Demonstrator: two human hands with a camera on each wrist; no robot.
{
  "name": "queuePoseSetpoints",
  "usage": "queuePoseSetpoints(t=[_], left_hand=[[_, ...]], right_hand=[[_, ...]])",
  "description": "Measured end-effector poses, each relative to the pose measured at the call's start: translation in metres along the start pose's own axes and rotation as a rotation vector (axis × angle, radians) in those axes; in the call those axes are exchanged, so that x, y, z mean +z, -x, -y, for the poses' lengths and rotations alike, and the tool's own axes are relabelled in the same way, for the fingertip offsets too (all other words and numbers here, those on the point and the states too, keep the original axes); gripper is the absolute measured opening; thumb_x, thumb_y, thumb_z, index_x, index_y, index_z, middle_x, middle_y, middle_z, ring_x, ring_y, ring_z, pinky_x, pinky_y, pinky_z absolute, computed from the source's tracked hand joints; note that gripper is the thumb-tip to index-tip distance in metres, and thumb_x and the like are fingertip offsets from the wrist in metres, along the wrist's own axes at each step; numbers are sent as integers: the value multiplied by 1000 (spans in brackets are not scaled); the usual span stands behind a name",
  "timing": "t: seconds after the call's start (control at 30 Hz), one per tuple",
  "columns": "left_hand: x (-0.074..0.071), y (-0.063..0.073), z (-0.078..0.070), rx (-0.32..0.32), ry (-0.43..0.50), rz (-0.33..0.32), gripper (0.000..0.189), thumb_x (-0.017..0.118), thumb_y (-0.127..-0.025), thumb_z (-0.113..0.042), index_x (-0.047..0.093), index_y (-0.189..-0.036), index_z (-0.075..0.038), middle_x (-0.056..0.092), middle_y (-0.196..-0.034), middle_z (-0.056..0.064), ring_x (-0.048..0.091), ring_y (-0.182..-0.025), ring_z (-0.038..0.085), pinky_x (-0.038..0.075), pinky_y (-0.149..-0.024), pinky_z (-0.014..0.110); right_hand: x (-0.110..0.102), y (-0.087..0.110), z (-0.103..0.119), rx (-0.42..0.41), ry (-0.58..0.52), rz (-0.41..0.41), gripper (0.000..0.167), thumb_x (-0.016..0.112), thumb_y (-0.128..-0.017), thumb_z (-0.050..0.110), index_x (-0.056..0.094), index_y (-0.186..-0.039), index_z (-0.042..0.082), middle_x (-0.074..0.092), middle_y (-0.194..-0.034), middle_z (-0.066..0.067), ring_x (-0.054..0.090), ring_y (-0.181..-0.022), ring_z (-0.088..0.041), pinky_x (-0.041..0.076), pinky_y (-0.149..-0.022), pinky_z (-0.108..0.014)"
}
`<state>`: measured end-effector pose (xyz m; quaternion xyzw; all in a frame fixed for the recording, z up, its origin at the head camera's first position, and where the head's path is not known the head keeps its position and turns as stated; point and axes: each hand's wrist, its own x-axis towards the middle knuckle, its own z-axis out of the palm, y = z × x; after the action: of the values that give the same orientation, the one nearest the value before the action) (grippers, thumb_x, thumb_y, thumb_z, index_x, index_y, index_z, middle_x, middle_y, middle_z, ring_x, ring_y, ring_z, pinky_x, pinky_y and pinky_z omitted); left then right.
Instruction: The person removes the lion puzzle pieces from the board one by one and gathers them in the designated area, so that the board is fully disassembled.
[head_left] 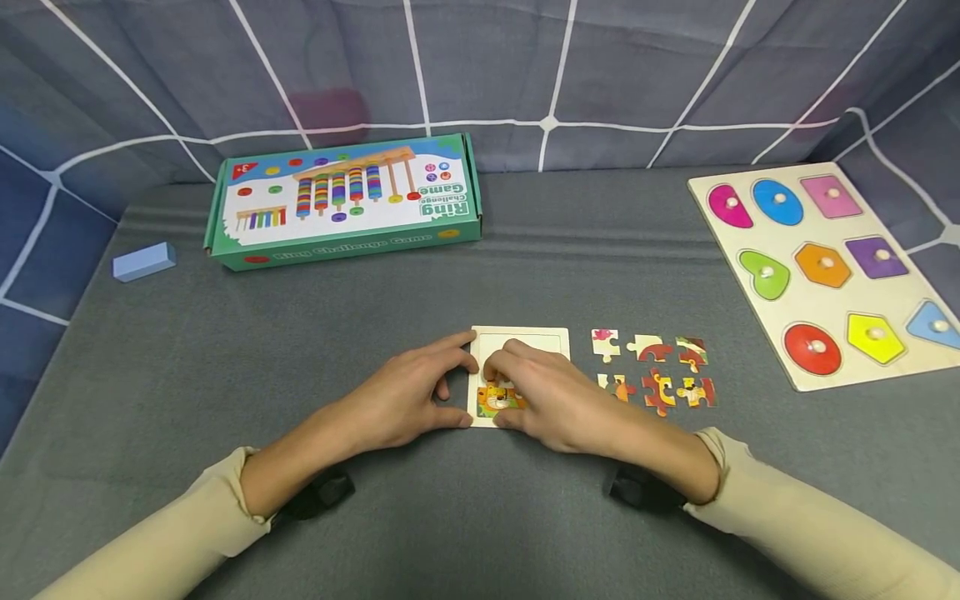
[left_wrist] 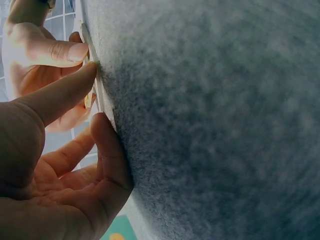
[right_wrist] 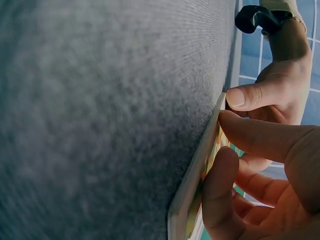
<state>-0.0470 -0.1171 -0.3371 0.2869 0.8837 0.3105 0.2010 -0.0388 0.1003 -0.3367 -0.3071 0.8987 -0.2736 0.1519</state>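
A small wooden puzzle tray [head_left: 521,331] lies flat, with joined puzzle pieces [head_left: 491,400] showing a lion's face along its near side. My left hand [head_left: 408,392] holds the tray's left edge, thumb at the near corner and fingertips farther up. Over the tray, my right hand [head_left: 551,400] bends its index finger and thumb around the lion pieces. In the right wrist view the right thumb [right_wrist: 260,131] meets the rim; the palm hides the tray's right part. Several loose puzzle pieces [head_left: 658,390] lie in two rows just right of the tray, one partly behind the right hand.
At the back left lies a green Ring Challenge Game box [head_left: 345,204], with a blue block [head_left: 144,262] left of it. A wooden shape board [head_left: 787,321] with knobbed shapes is at the right. Grey gridded cloth [head_left: 487,75] hangs behind the table.
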Motion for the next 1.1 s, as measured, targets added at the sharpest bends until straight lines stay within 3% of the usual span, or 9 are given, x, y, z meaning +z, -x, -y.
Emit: queuePoseSetpoints(t=[0.33,0.57,0.77,1.1], left_hand=[[0,1,0,11,2,-7,46,87,-77,-17,63,-116,-8,39,-153,15,52,-71,5,45,-69,28],[0,1,0,6,13,-5,46,87,-77,-17,63,-116,-9,38,-154,15,52,-71,5,45,-69,29],[0,0,0,0,12,0,46,86,-78,-18,63,-116,-9,38,-154,15,53,-72,6,45,-69,29],[0,1,0,11,8,-7,47,87,-77,-18,63,-116,-7,38,-153,16,52,-72,6,45,-68,28]], right_hand=[[2,1,4,-68,77,-49,33,83,-79,13,68,-107,8,61,-96,3,56,-87,-13,46,-82,-35],[1,2,5,-65,119,-31,35,81,-81,14,70,-115,10,54,-85,6,48,-75,-10,42,-69,-30],[1,3,3,-94,103,-38,25,81,-81,12,71,-105,12,52,-83,6,47,-70,-9,41,-64,-27],[1,5,2,-96,87,-40,29,83,-80,16,69,-104,9,54,-88,4,49,-73,-8,43,-68,-30]])
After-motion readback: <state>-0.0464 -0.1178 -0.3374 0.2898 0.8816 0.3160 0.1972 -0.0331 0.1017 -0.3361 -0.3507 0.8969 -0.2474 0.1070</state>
